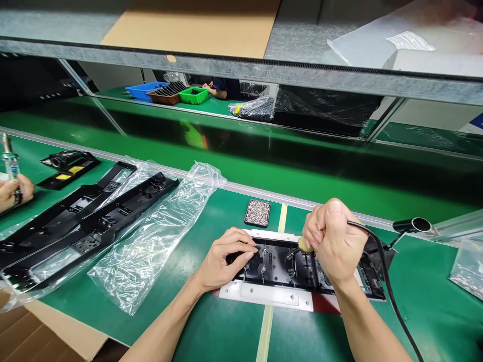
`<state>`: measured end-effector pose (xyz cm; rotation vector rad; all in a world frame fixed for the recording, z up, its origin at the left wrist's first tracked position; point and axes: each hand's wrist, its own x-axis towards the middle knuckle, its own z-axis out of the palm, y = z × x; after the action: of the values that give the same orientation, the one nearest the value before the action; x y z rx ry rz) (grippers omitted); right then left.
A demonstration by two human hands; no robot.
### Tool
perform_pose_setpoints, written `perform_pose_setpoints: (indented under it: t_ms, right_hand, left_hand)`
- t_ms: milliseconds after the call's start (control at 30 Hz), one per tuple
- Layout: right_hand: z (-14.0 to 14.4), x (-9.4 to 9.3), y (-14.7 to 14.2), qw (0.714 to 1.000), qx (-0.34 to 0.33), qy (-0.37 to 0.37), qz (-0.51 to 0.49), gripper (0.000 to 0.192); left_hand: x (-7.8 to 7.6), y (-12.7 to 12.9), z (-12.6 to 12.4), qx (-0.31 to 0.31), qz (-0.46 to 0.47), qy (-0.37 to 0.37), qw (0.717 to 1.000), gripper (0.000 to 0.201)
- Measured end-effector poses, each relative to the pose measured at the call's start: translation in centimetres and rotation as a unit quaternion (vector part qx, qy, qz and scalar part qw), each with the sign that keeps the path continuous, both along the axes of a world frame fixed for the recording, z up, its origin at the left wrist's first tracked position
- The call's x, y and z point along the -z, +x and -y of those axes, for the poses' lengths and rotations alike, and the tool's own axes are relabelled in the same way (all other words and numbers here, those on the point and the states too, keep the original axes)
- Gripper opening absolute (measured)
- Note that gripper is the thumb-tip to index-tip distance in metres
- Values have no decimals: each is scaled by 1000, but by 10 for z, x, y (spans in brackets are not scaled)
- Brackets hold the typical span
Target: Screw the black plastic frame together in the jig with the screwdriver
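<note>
A long black panel (287,269) is laid flat in a white jig (264,295) on the green worktop (211,327), just in front of the person. Its upper face is ribbed and set with small posts and recesses; its right end is hidden under the right hand.

The left end of the panel is pressed down by the left hand (226,261), whose fingers are curled and laid on the plastic; nothing is enclosed by them. The right hand (332,241) is closed in a full fist about a tool (305,246), of which only a yellowish collar and a short dark tip are seen; the tip is set down on the middle of the panel. A black cable (385,271) is led from the fist past the right forearm.

Just behind the jig a small dark tray (257,212) of screws is placed. To the left, two more black panels (90,216) are laid on a clear bag (151,241), with brown card below them. At the right edge one more bag (468,266) is seen, and a black tube (415,225) on the rail.

Behind the worktop a green conveyor belt (264,156) is run across the view. At the far left another person's hand (13,191) is seen around a driver. Beyond the belt, three bins (169,93) (blue, brown, green) are set out by another worker. A steel shelf (241,65) is fixed overhead.
</note>
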<state>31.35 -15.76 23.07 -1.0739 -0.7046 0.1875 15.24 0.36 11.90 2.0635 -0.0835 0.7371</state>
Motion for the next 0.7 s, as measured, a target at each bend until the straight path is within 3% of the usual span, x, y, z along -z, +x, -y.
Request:
perform_pose_setpoints:
  t_ms: [700]
  right_hand:
    - [-2,0,0,1000,7,-1,11,47]
  left_hand:
    - [2,0,-1,8,7,-4,1000,20]
